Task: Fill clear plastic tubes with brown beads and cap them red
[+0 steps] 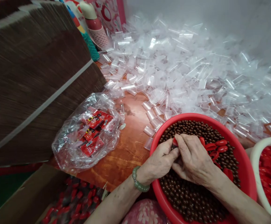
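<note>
Over a red basin [157, 133] full of small round brown balls [184, 199], my two hands meet. Between their fingertips shows a bit of a red plastic cap [175, 142]; whatever is under it is hidden by the fingers. My left hand [160, 160], with a green bead bracelet [137, 180] at its wrist, pinches from the left. My right hand [193, 157] closes on the cap from the right, its fingertips on top. Several loose red caps [216, 147] lie on the balls beside my right hand.
A heap of clear plastic tubes [172, 68] spreads over the wooden table [133, 115]. A clear bag [88, 133] with red printed packets lies left. Stacked brown cardboard [32, 77] stands behind it. A white-rimmed tub [255, 161] of red pieces is right; a carton [25, 193] holds red-capped pieces below.
</note>
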The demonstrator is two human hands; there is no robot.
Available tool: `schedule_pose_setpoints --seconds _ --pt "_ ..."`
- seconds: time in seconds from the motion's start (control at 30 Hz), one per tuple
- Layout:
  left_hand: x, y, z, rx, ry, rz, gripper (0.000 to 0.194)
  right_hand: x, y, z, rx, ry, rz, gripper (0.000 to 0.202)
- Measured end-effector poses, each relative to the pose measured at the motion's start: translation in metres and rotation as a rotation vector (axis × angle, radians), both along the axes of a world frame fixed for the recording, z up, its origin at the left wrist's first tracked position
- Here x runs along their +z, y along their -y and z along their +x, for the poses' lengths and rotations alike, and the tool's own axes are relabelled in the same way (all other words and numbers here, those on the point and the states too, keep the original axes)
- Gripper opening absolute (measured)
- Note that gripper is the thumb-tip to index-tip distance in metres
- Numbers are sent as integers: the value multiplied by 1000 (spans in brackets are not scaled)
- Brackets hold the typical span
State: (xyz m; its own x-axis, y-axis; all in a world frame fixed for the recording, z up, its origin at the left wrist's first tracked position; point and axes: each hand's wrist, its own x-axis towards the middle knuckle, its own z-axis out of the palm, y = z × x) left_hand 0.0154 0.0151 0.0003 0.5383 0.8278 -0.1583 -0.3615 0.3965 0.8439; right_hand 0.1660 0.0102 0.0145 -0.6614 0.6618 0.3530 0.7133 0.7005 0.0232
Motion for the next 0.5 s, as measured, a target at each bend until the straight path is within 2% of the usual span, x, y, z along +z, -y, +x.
schedule_pose_setpoints --seconds 0.2,0.3,0.4,0.43,0.5 --pt "-1 2 2 72 -109 84 45 2 5 -3 -13 -42 -13 60" --pt "6 9 -6 135 -201 123 43 9 7 -3 30 -88 -197 65" --pt "17 26 -34 81 -226 150 39 21 10 7 86 -161 -389 76" --pt "20 35 -50 59 -269 180 38 26 12 14 79 -209 -414 74" --pt "22 60 -93 103 -474 273 36 35 22 33 28 -303 -394 60"
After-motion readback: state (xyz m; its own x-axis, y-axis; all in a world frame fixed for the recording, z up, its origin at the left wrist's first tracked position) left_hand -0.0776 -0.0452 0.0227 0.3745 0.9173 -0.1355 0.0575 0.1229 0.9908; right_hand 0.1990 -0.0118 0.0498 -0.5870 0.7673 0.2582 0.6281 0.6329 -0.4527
